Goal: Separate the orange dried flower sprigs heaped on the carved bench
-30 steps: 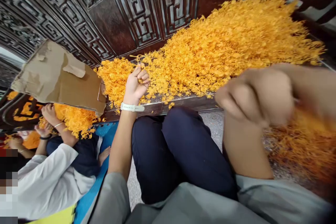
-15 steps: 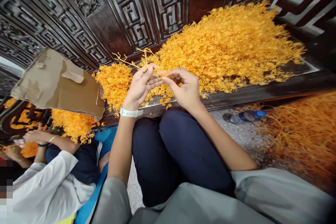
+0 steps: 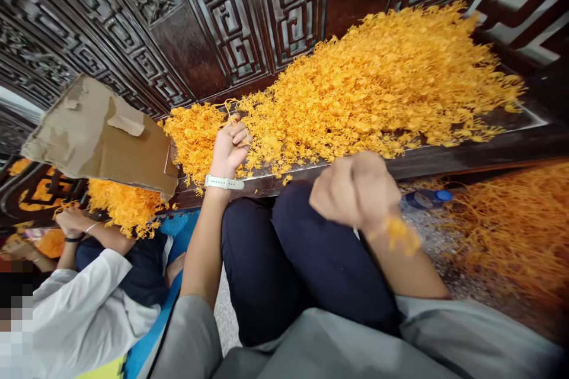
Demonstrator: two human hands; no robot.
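Observation:
My left hand (image 3: 232,145), with a pale watch strap at the wrist, is closed around a thin yellow plastic stem (image 3: 229,105). Part of that stem pokes out above the fingers, in front of the yellow pile. Over my right knee, my right hand (image 3: 355,189) is curled into a fist and smeared by motion. A blurred yellow plastic sprig (image 3: 402,235) shows at its lower edge by the wrist; the fingers hide how it is gripped. Beyond both hands spreads a large heap of yellow plastic sprigs (image 3: 377,83) on a dark wooden bench (image 3: 448,157).
A cardboard box (image 3: 128,142) stands left on the bench, with more yellow sprigs (image 3: 127,207) beneath it. Orange stems (image 3: 520,225) are heaped at the right, beside a blue-capped bottle (image 3: 427,199). A co-worker in a white shirt (image 3: 98,302) sits at the left.
My hands have parted. The right hand has swung down and right, away from the left, with a yellow sprig at it. My left fingers have curled closed.

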